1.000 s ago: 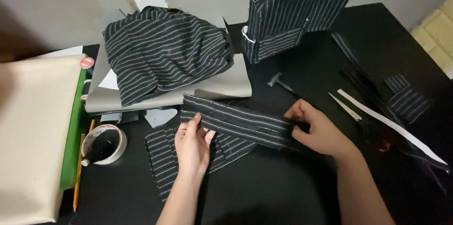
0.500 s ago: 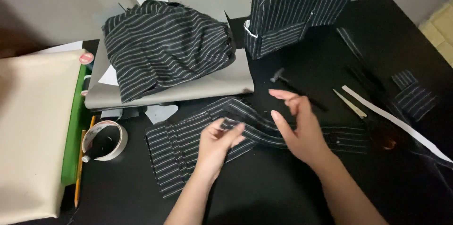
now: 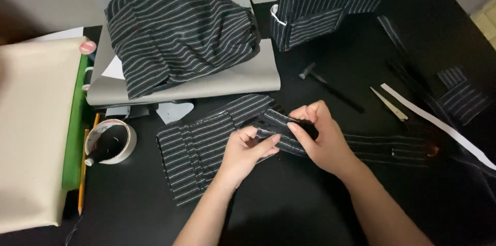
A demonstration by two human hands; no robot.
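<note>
Both hands have closed in since a moment ago, left hand point(image 3: 247, 149) and right hand point(image 3: 316, 140) now pinching the striped strip point(image 3: 279, 124) right of the tape roll point(image 3: 110, 141), seemingly folding its end.

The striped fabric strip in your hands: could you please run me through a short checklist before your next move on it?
1. Both hands on the striped fabric strip: ok; left hand and right hand pinch it.
2. Strip folded evenly: cannot tell, fingers cover the fold.
3. Strip's far end flat on the black table: ok.
4. Hammer apart from the hands: ok.
5. Tape roll apart from the striped panel: ok.
</note>
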